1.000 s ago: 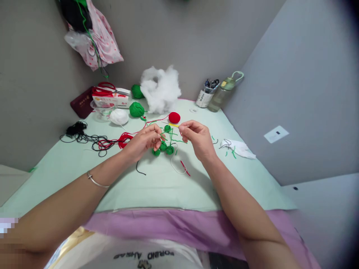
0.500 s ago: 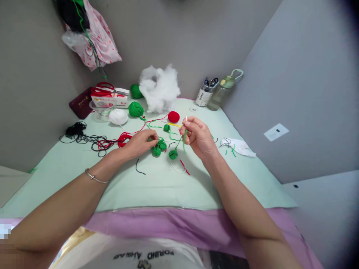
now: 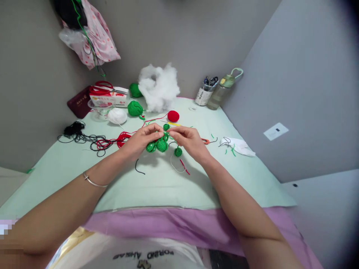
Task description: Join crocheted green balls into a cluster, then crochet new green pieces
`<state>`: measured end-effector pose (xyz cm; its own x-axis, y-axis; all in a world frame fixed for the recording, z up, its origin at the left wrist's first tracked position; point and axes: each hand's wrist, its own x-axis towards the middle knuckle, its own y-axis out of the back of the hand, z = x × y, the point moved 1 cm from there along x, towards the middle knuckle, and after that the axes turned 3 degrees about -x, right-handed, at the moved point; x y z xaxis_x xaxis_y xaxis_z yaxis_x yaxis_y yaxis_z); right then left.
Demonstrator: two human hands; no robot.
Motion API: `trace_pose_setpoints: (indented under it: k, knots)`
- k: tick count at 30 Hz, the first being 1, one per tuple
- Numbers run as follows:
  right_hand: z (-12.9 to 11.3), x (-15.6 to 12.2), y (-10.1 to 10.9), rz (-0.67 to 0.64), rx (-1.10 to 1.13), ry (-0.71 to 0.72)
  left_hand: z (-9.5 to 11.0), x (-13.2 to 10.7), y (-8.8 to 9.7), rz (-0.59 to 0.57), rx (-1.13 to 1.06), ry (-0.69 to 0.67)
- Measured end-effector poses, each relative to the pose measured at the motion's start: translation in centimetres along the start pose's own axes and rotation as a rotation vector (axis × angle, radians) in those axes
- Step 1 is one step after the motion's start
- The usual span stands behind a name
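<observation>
My left hand is closed, thumb and fingers pinching the top of a cluster of small green crocheted balls. The cluster hangs just below the fingertips. Meeting it from the other side, my right hand pinches green yarn at the cluster's top; whether a needle is also between the fingers is too small to tell. A separate green crocheted ball sits under my right hand. Another small green ball shows behind the fingertips.
Behind are red yarn, white yarn, green yarn and white stuffing. Red-handled scissors lie on a box at left, near tangled black yarn. A pen cup and bottle stand back right.
My right hand has moved left and down to meet my left hand. My left hand has raised the green cluster slightly. The separate green ball has shifted a little to the right.
</observation>
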<state>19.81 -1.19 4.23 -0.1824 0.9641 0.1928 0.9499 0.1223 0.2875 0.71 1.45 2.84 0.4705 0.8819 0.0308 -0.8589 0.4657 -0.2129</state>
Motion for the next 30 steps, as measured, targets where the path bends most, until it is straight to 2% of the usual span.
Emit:
trace_pose_setpoints:
  k: [4,8,11,17,22,30]
  knots:
    - [0.3,0.1,0.0,-0.045,-0.066,-0.008,0.1,0.0,-0.1,-0.006,-0.034,0.019]
    - [0.3,0.3,0.4,0.074,0.034,-0.014,0.2,0.0,0.0,0.002,-0.029,0.046]
    - [0.0,0.4,0.6,0.153,0.081,0.003,-0.1,-0.1,0.0,-0.039,-0.028,0.092]
    - [-0.4,0.1,0.6,0.187,0.097,-0.015,-0.1,-0.3,-0.2,-0.153,-0.062,0.108]
    - [-0.6,0.1,0.5,0.189,0.103,0.009,0.3,-0.3,-0.4,-0.101,-0.096,0.114]
    - [-0.8,0.1,0.5,0.213,0.079,0.026,0.3,-0.2,-0.5,-0.054,-0.092,0.022]
